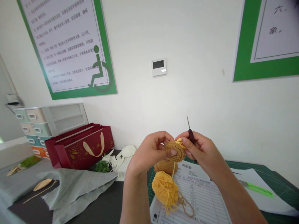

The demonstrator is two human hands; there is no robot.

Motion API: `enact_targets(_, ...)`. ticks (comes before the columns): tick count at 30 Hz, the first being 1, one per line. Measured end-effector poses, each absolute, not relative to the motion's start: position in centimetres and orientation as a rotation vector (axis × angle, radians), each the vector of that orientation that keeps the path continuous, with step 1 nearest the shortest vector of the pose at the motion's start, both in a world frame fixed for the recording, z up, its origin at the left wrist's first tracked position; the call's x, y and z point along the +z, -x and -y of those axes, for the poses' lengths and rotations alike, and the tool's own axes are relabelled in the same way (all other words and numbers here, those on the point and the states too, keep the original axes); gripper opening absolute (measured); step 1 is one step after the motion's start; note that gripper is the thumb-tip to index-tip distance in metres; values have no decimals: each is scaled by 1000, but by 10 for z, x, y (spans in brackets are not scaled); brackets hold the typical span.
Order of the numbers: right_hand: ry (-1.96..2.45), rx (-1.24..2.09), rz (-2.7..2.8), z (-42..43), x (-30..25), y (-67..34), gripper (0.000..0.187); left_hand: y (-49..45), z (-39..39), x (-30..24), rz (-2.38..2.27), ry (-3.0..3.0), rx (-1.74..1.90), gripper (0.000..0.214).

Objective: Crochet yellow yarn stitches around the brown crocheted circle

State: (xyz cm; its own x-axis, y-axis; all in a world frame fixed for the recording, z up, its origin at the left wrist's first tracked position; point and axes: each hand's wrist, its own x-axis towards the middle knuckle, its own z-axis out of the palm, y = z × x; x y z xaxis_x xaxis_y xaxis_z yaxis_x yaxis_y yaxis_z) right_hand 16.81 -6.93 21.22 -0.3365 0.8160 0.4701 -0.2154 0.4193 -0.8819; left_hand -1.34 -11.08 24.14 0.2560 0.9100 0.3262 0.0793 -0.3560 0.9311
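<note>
Brown crochet round, one, flat, worked in rings; held up before the wall, above two balls of yarn. Left hand: closed, pinching the round by its near side, thumb laid on the face. Right hand: closed, thumb and finger pinching yellow stitches at the upper edge, the remaining fingers wrapped about a hook; hook upright, dark handle, metal tip clear of the stitches. Condition: brown part judged well formed, several rings being visible; yellow part judged barely begun, a small patch at the rim only, the greater part of the visible edge being plain brown. Whether the far edge carries more yellow cannot be told. Yarn unworked: yellow ball, large, a yellow strand rising from it toward the round; brown ball, just behind, partly covered. Beneath: printed sheets on a green cutting mat. To the right: green-handled cutter, lying on white paper, apart from both hands.
</note>
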Motion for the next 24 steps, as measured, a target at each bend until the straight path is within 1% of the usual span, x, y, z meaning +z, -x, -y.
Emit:
enact_targets(4, 541, 1132, 1577, 71, 213, -168, 35, 14, 110, 243, -902, -1659, 1203, 20)
enact_targets(11, 508, 1256, 1470, 71, 211, -169, 30, 15, 107, 240, -868, -1662, 1185, 20)
enact_targets(24, 457, 1386, 1373, 74, 215, -168, 29, 15, 109, 240, -856, -1669, 1178, 22)
